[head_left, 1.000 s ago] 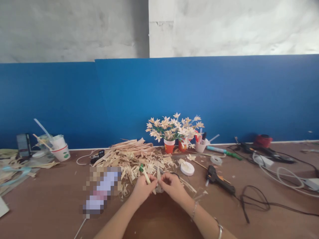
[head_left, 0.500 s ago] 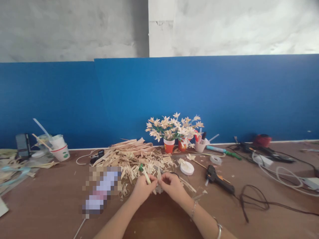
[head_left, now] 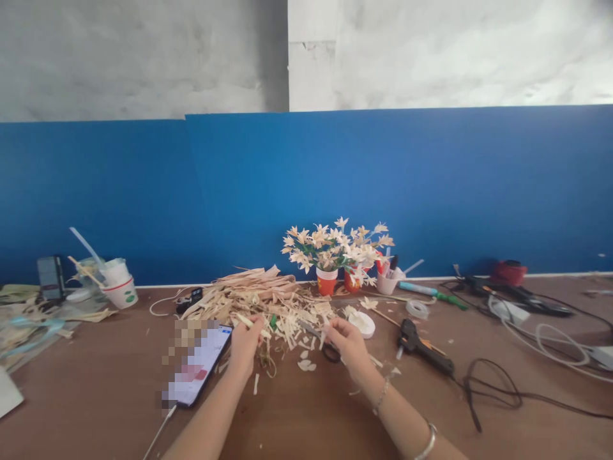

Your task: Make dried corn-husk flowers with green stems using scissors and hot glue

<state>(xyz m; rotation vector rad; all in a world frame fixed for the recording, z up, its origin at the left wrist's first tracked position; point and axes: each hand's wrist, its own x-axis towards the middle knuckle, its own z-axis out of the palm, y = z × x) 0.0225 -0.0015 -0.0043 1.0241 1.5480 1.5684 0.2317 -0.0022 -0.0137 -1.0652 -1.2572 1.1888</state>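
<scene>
My left hand (head_left: pixel 246 343) is closed on a pale strip of dried husk (head_left: pixel 246 321) near the front of a loose heap of husk scraps (head_left: pixel 253 287). Farther right, my right hand (head_left: pixel 348 342) pinches a small pale husk piece (head_left: pixel 324 333) between thumb and fingers. Scissors (head_left: pixel 330 352) with black handles lie between the hands, partly hidden by the right one. Small cut bits (head_left: pixel 306 365) are scattered on the table beside them. A round white lid (head_left: pixel 366 326) with pale pieces on it lies just behind my right hand.
Pale flowers (head_left: pixel 330 243) stand in red paper cups (head_left: pixel 326 282) by the blue partition (head_left: pixel 239 191). A glue gun (head_left: pixel 424 348) with a trailing cord lies to the right, near a tape roll (head_left: pixel 417 310). At left are a plugged-in phone (head_left: pixel 205 364) and a white cup (head_left: pixel 121 292).
My hands were close together and have moved apart, left hand leftward and right hand rightward, each with a husk piece. The scissors and cut bits between them now show more.
</scene>
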